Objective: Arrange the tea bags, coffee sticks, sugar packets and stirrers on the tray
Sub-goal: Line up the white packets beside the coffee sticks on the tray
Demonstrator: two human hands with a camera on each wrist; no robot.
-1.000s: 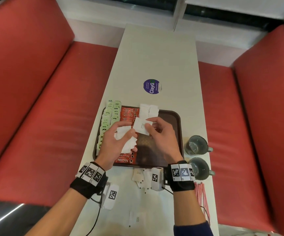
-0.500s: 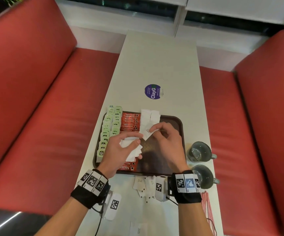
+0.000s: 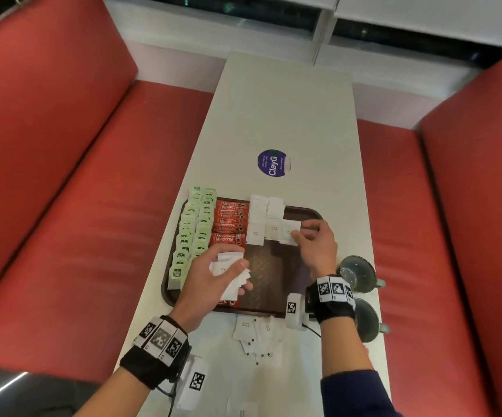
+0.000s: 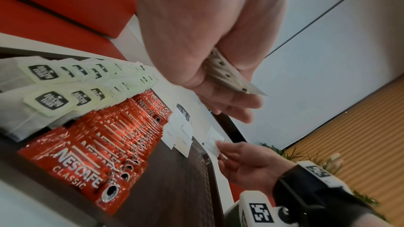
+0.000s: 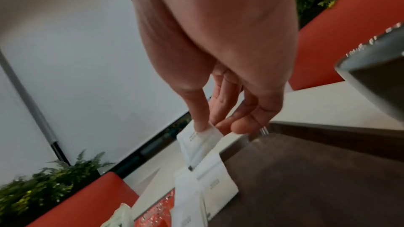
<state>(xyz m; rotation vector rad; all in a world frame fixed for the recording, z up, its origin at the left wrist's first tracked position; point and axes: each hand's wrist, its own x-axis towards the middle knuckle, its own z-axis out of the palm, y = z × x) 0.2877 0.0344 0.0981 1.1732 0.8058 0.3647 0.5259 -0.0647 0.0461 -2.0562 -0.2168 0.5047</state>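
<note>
A dark brown tray (image 3: 273,284) lies on the white table. Green tea bags (image 3: 194,230) fill its left edge in two columns, red coffee sticks (image 3: 230,224) lie beside them, and white sugar packets (image 3: 261,219) run in two columns further right. My right hand (image 3: 300,233) pinches one white sugar packet (image 3: 290,233) low over the tray, right of those columns. My left hand (image 3: 228,272) grips a bundle of sugar packets (image 3: 231,285) above the tray's near left. In the left wrist view that bundle (image 4: 229,77) sticks out of my curled fingers (image 4: 231,103).
Loose sugar packets (image 3: 255,335) lie on the table just in front of the tray. Two grey cups (image 3: 358,273) stand right of the tray. A round purple sticker (image 3: 272,163) sits mid-table. Red bench seats (image 3: 63,206) flank the table.
My right hand has carried a single sugar packet away from the left hand's bundle, forward and right over the tray. The left hand stays put with its bundle.
</note>
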